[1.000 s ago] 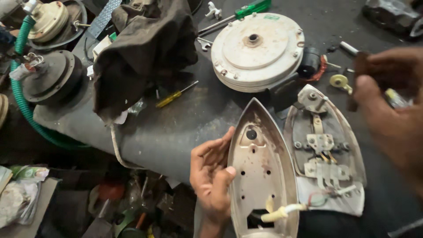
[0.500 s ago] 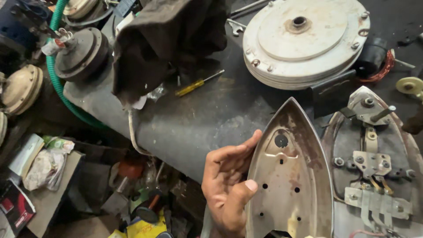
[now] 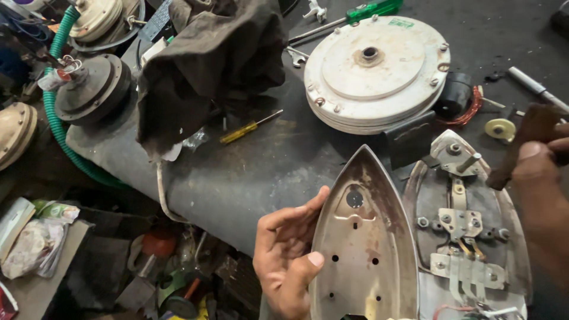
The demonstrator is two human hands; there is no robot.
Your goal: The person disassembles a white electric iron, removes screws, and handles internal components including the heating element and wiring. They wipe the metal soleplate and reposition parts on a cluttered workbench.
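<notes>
I have the left hand (image 3: 290, 255) curled around the left edge of an iron's metal cover plate (image 3: 364, 249), thumb pressed on its inner face and fingers wrapped behind the rim. The plate stands tilted at the near edge of the workbench (image 3: 261, 172), pointed tip away from me, just beside the opened iron base (image 3: 468, 237) with its thermostat strips and screws exposed.

I judge the plate to be thin stamped metal: light, stiff and hard-edged. It will not flex, but the bare surface looks smooth and a little greasy, so it could slide in a loose pinch. The long side rim, where I hold it now, seems the best place, with the thumb near the small holes for purchase. The tip is too narrow to control it from.

The right hand (image 3: 545, 172) sits at the right edge of the workbench, closed around a dark brown handle (image 3: 524, 142), probably a tool, though blur keeps me from telling which kind.

Farther back lie a round white motor housing (image 3: 376, 71), a dark cloth (image 3: 213, 65), a yellow-handled screwdriver (image 3: 249, 127) and a green-handled screwdriver (image 3: 370, 9).
</notes>
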